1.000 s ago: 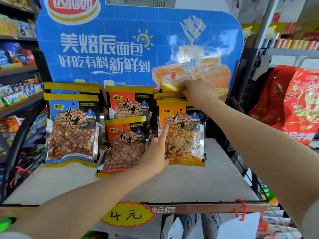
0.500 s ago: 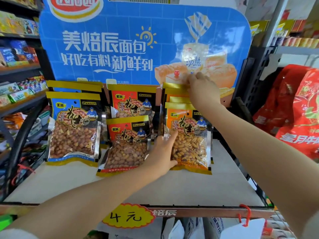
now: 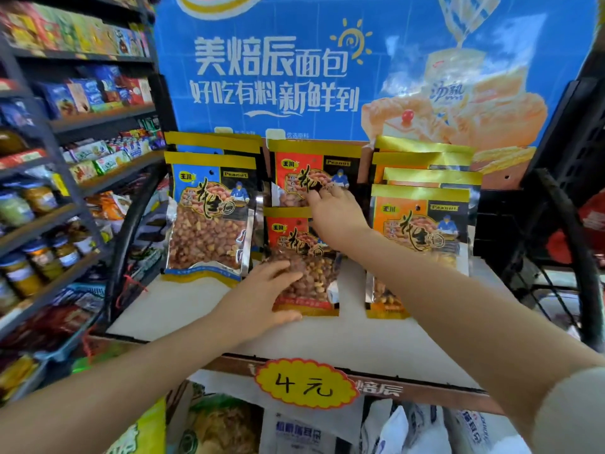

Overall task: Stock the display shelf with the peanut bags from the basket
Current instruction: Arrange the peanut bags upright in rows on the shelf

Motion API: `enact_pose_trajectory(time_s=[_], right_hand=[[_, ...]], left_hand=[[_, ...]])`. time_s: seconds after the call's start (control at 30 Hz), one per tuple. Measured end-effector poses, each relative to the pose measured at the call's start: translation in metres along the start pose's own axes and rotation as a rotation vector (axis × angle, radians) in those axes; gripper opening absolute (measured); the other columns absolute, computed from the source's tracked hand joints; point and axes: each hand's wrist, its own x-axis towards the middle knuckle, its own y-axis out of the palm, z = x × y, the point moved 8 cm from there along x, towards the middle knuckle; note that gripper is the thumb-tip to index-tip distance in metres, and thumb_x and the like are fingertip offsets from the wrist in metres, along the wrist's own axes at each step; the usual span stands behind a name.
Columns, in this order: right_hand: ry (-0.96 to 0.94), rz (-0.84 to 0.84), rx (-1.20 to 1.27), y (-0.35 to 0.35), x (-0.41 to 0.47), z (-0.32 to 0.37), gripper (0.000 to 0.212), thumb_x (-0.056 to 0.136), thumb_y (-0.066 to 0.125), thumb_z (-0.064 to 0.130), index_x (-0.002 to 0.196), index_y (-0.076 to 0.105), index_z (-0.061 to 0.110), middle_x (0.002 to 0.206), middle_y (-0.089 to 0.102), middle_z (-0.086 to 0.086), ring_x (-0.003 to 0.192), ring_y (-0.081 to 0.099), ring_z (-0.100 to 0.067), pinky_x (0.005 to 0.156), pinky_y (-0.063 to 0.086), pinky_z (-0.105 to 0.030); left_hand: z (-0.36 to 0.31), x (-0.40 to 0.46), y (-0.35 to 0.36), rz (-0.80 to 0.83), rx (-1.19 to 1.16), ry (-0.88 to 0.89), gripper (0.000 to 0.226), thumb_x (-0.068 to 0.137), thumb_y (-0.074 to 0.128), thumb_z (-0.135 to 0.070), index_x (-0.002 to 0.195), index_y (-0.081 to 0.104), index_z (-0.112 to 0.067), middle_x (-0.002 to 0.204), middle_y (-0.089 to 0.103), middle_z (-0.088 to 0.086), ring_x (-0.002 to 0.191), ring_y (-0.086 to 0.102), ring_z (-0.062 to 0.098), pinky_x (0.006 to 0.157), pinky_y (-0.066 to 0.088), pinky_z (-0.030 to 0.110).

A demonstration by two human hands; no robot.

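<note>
While spread flat, left hand pressed on the lower part of the front red bag, fingers splayed wide over the clear window, thumb along the bottom edge; palm down, nothing gripped inside. Right hand laid above it across the top of the same bag, fingertips loosely spread and touching the rear red bag standing just behind; whether anything is pinched cannot be told. Both forearms reaching up from the lower corners, the right one crossing in front of the front orange bag.

Left of the left hand, apart from it: blue bag upright, a second blue bag close behind. Right of the right hand: three more orange bags stacked behind the front one, only gold tops showing. All bags standing on the white shelf, leaning back toward the blue sign beyond the fingertips.

Below the wrists, on the shelf's front edge: yellow tag marked 4元. Under that, packaged goods, blurred. Far left of the left arm: side shelves with jars and snack packs. No basket visible.
</note>
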Motion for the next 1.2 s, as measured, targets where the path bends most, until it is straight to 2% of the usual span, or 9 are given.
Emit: enact_pose_trajectory(time_s=[0.17,0.43,0.53,0.63,0.73,0.83,0.93,1.07,1.2], right_hand=[[0.058,-0.104,0.189,-0.026,0.009,-0.012,0.016,0.091,0.051,0.013,0.106,0.055,0.009,0.108,0.063,-0.013,0.104,0.056,-0.034,0.089,0.04,-0.043],[0.135,-0.212,0.21,-0.06,0.02,-0.037,0.021,0.094,0.045,0.017,0.108,0.056,0.006,0.111,0.063,-0.017,0.109,0.054,-0.036,0.099,0.035,-0.048],[0.152,-0.207,0.247,-0.059,0.018,-0.04,0.025,0.093,0.048,0.015,0.115,0.054,0.007,0.119,0.059,-0.016,0.114,0.051,-0.036,0.096,0.039,-0.046],[0.107,-0.349,0.281,-0.077,-0.002,-0.047,0.031,0.088,0.05,0.006,0.12,0.052,0.005,0.122,0.053,-0.019,0.112,0.05,-0.038,0.083,0.046,-0.046],[0.118,-0.434,0.247,-0.085,-0.037,-0.079,0.023,0.086,0.05,0.003,0.107,0.059,0.001,0.111,0.058,-0.022,0.1,0.054,-0.041,0.073,0.047,-0.047],[0.173,-0.331,0.239,-0.076,-0.061,-0.117,0.017,0.088,0.051,0.007,0.1,0.061,0.002,0.105,0.06,-0.021,0.1,0.054,-0.041,0.074,0.049,-0.048],[0.216,-0.216,0.21,-0.066,-0.073,-0.139,0.023,0.087,0.054,0.01,0.108,0.06,0.005,0.116,0.057,-0.019,0.107,0.052,-0.04,0.081,0.048,-0.049],[0.24,-0.142,0.138,-0.056,-0.078,-0.148,0.033,0.087,0.054,0.015,0.119,0.053,0.005,0.122,0.054,-0.019,0.111,0.05,-0.039,0.086,0.047,-0.049],[0.25,-0.081,0.075,-0.049,-0.073,-0.148,0.034,0.088,0.057,0.019,0.119,0.051,0.005,0.117,0.055,-0.02,0.11,0.049,-0.038,0.084,0.044,-0.044]], left_hand=[[0.002,0.001,-0.002,-0.04,0.101,0.044,0.062,0.093,0.048,-0.04,0.147,0.019,-0.031,0.158,0.003,-0.007,0.145,0.007,0.017,0.115,0.019,0.032],[-0.004,0.024,-0.003,-0.069,0.193,0.034,0.051,0.098,0.04,-0.025,0.147,0.024,-0.024,0.158,-0.003,-0.001,0.144,0.012,0.023,0.105,0.037,0.037],[-0.005,0.027,-0.001,-0.089,0.243,0.04,0.049,0.098,0.038,-0.022,0.145,0.025,-0.019,0.155,0.01,0.006,0.138,0.024,0.026,0.098,0.044,0.037],[-0.006,0.028,-0.001,-0.132,0.261,0.061,0.046,0.096,0.041,-0.02,0.141,0.034,-0.014,0.141,0.029,0.011,0.129,0.034,0.028,0.086,0.05,0.037],[-0.013,0.029,-0.005,-0.184,0.225,0.103,0.038,0.094,0.044,-0.022,0.13,0.047,-0.01,0.128,0.04,0.01,0.12,0.042,0.025,0.083,0.05,0.036],[-0.031,0.031,-0.008,-0.219,0.194,0.161,0.036,0.094,0.045,-0.028,0.127,0.048,-0.015,0.124,0.041,0.005,0.109,0.046,0.019,0.08,0.049,0.031],[-0.065,0.035,-0.007,-0.219,0.147,0.254,0.042,0.092,0.047,-0.035,0.131,0.044,-0.019,0.127,0.042,0.002,0.105,0.047,0.015,0.074,0.041,0.022],[-0.099,0.047,0.007,-0.153,0.188,0.299,0.07,0.083,0.054,-0.057,0.139,0.032,-0.02,0.137,0.035,0.001,0.119,0.043,0.018,0.085,0.047,0.029],[-0.104,0.051,0.012,-0.106,0.123,0.262,0.09,0.074,0.061,-0.062,0.144,0.022,-0.021,0.138,0.032,0.001,0.121,0.043,0.019,0.088,0.05,0.034]])
